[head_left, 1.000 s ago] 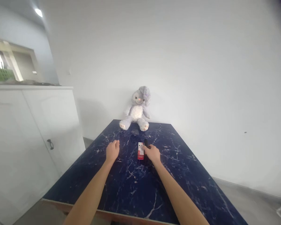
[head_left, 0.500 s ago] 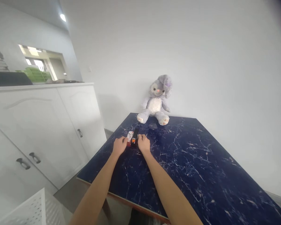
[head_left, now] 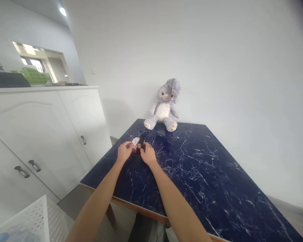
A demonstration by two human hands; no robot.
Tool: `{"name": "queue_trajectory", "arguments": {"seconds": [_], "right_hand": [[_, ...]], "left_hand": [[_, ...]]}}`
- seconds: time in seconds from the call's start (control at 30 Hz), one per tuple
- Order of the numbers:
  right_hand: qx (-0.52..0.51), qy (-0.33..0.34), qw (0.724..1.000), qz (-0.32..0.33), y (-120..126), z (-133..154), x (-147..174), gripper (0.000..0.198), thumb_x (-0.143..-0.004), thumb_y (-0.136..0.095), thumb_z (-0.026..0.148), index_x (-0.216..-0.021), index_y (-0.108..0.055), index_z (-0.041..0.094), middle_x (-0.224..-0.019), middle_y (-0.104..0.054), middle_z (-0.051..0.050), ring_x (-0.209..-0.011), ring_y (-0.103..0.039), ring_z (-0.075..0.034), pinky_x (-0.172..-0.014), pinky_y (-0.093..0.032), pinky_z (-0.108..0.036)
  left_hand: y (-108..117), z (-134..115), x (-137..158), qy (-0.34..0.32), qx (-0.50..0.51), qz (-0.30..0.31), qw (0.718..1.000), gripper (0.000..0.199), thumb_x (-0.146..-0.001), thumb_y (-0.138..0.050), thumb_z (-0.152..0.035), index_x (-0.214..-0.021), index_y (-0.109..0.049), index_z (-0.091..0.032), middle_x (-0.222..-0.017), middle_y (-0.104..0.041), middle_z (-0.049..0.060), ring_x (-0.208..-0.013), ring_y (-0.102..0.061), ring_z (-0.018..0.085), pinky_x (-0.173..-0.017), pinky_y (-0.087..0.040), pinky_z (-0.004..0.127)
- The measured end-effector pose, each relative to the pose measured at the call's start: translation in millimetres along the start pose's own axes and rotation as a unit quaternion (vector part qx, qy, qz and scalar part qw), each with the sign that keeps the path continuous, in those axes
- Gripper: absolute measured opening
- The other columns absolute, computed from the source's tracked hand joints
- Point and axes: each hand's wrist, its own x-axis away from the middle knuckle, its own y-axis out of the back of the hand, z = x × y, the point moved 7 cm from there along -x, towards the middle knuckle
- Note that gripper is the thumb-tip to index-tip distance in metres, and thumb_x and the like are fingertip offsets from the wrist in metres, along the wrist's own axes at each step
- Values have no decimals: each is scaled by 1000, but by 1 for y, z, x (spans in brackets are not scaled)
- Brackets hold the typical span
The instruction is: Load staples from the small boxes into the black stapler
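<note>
Compared with a second ago, the small white-and-red box (head_left: 135,142) and the black tool with an orange part (head_left: 141,139) lie farther toward the left side of the blue marbled table (head_left: 192,188), and the left hand (head_left: 124,152), then loosely closed and apart from them, now has its thumb and fingertips at the box's left side. The right hand (head_left: 148,153), with bent fingers, is against the right side of the black tool, which lies just beside the box; whether either hand truly grips or only touches cannot be told. The view has also turned left, bringing in a white perforated basket (head_left: 45,215) at lower left, which holds something blue and clear, too blurred to name. A green crate (head_left: 36,76) stands on the white cabinet (head_left: 78,114), its contents unreadable. Beyond the hands, a grey plush toy (head_left: 163,111) sits at the table's far edge, well apart from the box.
</note>
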Motion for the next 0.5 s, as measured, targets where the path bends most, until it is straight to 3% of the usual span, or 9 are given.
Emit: {"name": "queue_trajectory", "arguments": {"seconds": [0.1, 0.17, 0.33, 0.5], "right_hand": [[-27, -2, 997, -66, 12, 1, 2, 45, -86, -51, 21, -132, -51, 16, -124, -59, -14, -90, -66, -21, -90, -53, -37], [-49, 21, 995, -86, 17, 7, 5, 49, -88, -51, 25, -136, -47, 17, -126, -57, -14, -84, -66, -19, -86, -54, -36], [-63, 164, 984, -29, 12, 37, 14, 57, -87, -59, 31, -142, -46, 25, -132, -56, -10, -103, -64, -21, -91, -53, -34], [-62, 141, 988, -29, 14, 34, 13, 43, -91, -58, 31, -133, -57, 26, -123, -63, -6, -96, -66, -18, -89, -53, -31]], "left_hand": [[5, 6, -2, 38, 76, -49, 995, 24, -76, -68, -32, -95, -72, -20, -95, -73, 9, -86, -68, 23, -80, -53, 35], [2, 7, -2, 59, 136, -42, 988, 28, -77, -65, -35, -99, -70, -18, -97, -72, 9, -81, -68, 21, -68, -54, 32], [-18, -8, 3, 76, 258, 64, 961, 37, -71, -75, -39, -99, -71, -15, -97, -73, 10, -74, -67, 18, -57, -50, 26], [-32, -21, 13, 144, 426, 177, 875, 38, -75, -74, -37, -107, -73, -15, -100, -74, 11, -78, -67, 18, -61, -50, 25]]}}
